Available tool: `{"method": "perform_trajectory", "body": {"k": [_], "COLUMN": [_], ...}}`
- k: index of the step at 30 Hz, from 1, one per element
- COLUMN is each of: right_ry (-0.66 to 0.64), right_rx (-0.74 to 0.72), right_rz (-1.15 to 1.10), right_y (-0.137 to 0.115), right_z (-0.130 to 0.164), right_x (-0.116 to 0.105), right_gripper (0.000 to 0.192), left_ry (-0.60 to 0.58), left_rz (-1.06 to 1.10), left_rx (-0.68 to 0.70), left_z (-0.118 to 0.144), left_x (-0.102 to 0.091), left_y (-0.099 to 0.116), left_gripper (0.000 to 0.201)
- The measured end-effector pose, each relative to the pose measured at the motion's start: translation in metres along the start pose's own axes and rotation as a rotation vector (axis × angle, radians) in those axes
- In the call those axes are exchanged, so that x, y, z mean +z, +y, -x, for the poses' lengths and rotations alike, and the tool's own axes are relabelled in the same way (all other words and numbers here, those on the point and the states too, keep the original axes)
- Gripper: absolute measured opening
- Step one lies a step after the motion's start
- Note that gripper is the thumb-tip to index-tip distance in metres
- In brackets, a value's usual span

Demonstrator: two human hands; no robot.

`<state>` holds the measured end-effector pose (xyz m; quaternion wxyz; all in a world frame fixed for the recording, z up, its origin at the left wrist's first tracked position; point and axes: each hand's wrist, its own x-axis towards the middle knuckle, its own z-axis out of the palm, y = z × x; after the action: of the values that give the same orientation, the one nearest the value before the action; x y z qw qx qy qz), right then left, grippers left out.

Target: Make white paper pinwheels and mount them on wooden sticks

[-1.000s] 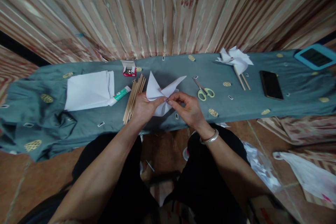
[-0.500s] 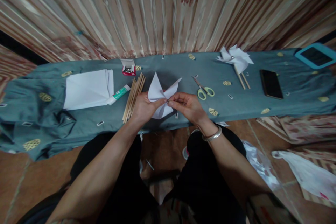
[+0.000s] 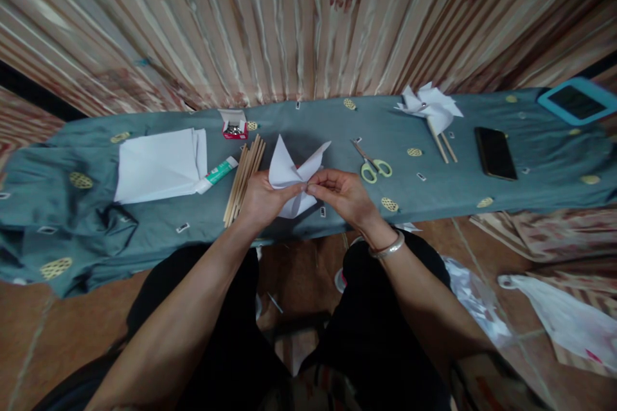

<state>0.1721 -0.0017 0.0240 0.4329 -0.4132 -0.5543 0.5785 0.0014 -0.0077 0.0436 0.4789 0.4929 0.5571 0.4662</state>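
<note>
Am holding white folded paper pinwheel blank (image 3: 292, 174) above near edge of grey-green cloth-covered table (image 3: 530, 196), at middle. Left hand (image 3: 260, 198) gripping folded flaps from below, keeping points gathered at centre. Right hand (image 3: 344, 196) pinching same centre with fingertips; small item between them too small to tell. Bundle of thin wooden sticks (image 3: 243, 178) lying just beside left hand, within reach. Yellow-handled scissors (image 3: 371, 166) parked right of right hand. Finished white paper pinwheels (image 3: 430, 105) lying near far edge, toward right.
</note>
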Motion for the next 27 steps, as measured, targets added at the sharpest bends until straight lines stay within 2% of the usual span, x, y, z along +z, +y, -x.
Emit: {"method": "perform_trajectory", "body": {"k": [6, 9, 16, 18, 21, 23, 27], "right_ry": [0.039, 0.106, 0.266, 0.345, 0.456, 0.361, -0.003], "right_rx": [-0.006, -0.034, -0.168, -0.209, -0.202, -0.095, 0.14], "right_rz": [0.023, 0.063, 0.396, 0.448, 0.403, 0.223, -0.119], "right_y": [0.002, 0.003, -0.01, -0.013, -0.01, -0.005, 0.001], "right_z": [-0.001, 0.001, 0.009, 0.008, 0.002, -0.003, -0.007], "right_x": [0.001, 0.003, 0.006, 0.001, -0.01, -0.014, -0.01], "right_gripper": [0.032, 0.031, 0.017, 0.019, 0.036, 0.043, 0.041], "left_ry": [0.014, 0.028, 0.11, 0.142, 0.117, 0.078, 0.023], "left_rz": [-0.017, -0.005, 0.068, 0.155, 0.292, 0.351, 0.446], "left_rx": [-0.028, -0.013, 0.004, -0.011, -0.046, -0.051, -0.093], "left_z": [0.0, 0.0, -0.004, -0.005, -0.005, -0.004, -0.001], "left_x": [0.001, 0.001, 0.003, 0.004, 0.007, 0.009, 0.013], "left_y": [0.0, -0.001, -0.004, -0.005, -0.006, -0.005, -0.003], "left_gripper": [0.028, 0.03, 0.032, 0.035, 0.042, 0.044, 0.041]}}
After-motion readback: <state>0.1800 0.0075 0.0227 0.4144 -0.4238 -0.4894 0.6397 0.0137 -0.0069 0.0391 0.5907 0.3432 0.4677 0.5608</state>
